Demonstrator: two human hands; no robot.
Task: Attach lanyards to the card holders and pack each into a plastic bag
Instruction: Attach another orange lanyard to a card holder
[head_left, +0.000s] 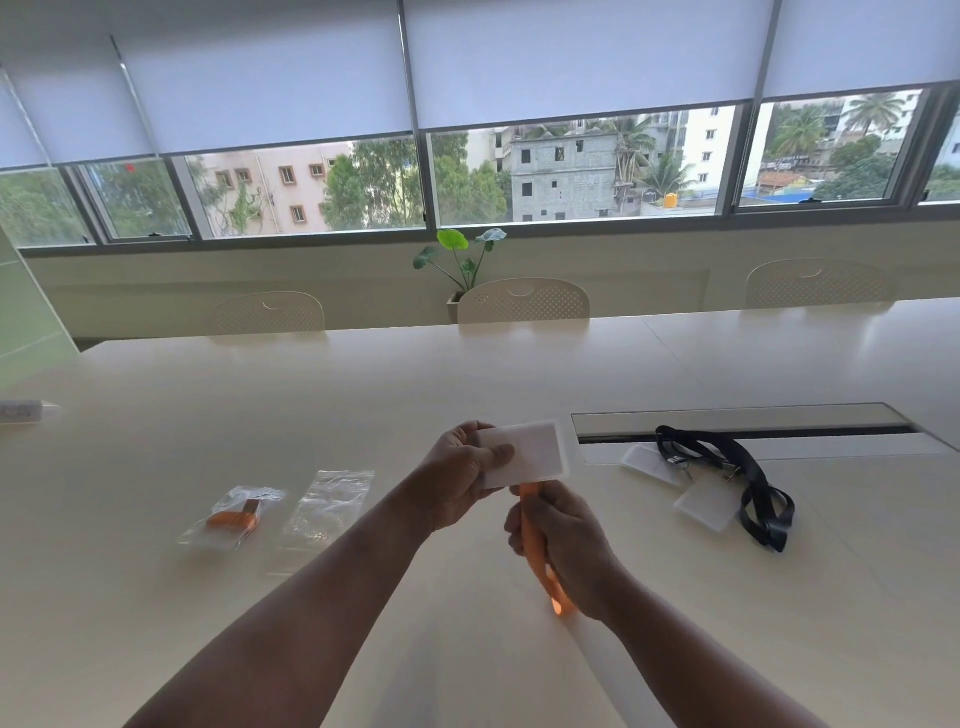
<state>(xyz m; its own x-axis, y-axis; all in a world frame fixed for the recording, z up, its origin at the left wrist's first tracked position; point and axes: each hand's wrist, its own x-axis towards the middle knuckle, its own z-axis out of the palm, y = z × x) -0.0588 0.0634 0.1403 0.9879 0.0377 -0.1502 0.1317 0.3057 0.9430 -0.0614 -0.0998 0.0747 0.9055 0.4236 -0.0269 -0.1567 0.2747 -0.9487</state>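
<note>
Pinching a white card holder (524, 454) above the table (363, 395), the left hand (460, 480) has its grip clamped; the right hand (563, 545) grips an orange lanyard (535, 551).

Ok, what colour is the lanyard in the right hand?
Orange. The lanyard gripped in the right hand shows best in the head view.

Left hand (462, 475) pinching, right hand (563, 545) gripping, both arms extended.
</note>
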